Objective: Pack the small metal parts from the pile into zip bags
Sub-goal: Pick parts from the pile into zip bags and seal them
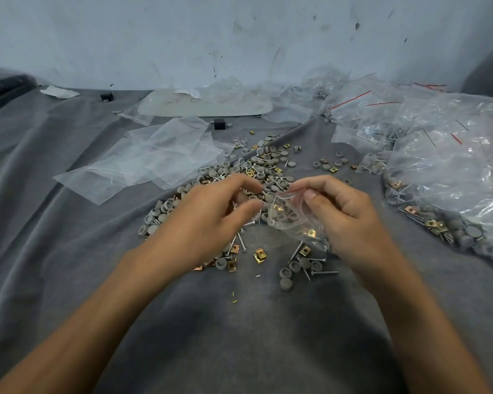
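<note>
A pile of small parts [256,166], grey round caps, brass clips and screws, is spread over the grey cloth [239,322]. My right hand [345,217] pinches the red-striped mouth of a small clear zip bag [291,214] that holds a few caps and clips. My left hand [211,214] hovers just left of the bag's opening, over the pile, with curled fingers. Whether it holds a part is hidden by the fingers.
Empty clear zip bags [151,160] lie at the back left. A heap of filled bags [439,166] covers the right side. A white tray [205,105] and small black blocks [219,124] sit near the wall. Loose screws and caps [299,265] lie near my right wrist.
</note>
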Demonstrator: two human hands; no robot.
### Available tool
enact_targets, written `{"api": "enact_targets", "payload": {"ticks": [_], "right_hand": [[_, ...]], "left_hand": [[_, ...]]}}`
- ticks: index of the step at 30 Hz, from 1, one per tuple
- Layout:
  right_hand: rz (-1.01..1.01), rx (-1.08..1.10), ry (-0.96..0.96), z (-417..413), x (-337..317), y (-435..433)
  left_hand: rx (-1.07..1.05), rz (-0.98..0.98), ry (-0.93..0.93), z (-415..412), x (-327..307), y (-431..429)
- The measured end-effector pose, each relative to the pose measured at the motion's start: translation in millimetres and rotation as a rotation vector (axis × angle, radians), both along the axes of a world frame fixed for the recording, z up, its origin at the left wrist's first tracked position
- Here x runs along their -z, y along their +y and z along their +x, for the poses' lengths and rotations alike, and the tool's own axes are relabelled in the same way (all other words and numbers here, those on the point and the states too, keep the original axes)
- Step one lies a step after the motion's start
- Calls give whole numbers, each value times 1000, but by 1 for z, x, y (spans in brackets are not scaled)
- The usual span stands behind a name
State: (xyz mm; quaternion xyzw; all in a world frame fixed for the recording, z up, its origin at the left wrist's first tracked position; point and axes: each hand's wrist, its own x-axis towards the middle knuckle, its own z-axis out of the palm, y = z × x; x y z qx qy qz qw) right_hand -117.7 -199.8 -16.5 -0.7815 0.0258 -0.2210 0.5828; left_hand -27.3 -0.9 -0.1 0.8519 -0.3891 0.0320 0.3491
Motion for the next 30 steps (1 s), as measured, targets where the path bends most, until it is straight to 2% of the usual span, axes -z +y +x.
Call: {"api": "enact_targets", "payload": {"ticks": [2,4,7,13,16,30], "right_hand": [[12,7,-7,0,0,-2],[17,9,-5,1,0,-4],[15,5,-1,0,0,-4],[26,10,-2,-2,-1,-3],[27,12,-1,-2,0,-4],[9,-8,3,0,3,-3]], "left_hand": [[-78,42,-36,10,5,6],[-105,182,-69,17,11,11],[-46,338,-24,22,19,13],[48,493,105,26,19,16],[60,561,100,27,19,16],[14,550,-34,19,24,10]]}}
